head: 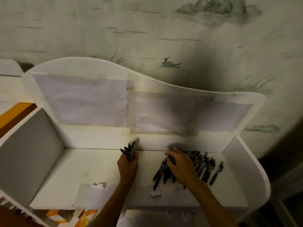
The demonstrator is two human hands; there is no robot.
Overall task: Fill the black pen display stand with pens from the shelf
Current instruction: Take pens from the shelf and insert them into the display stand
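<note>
A white shelf [91,169] holds a row of several black pens [203,167] lying side by side at its right half. My left hand [127,166] grips an upright bundle of black pens [128,150] near the shelf's back wall. My right hand [180,166] reaches over the left end of the pen row, and its fingers pinch a pen [161,169] there. The black display stand is not in view.
The shelf has white side walls [31,151] and a curved back panel [164,102] with taped paper sheets. Torn tape and paper scraps [98,185] stick to the shelf floor near the front edge. An orange surface [14,115] lies at the left.
</note>
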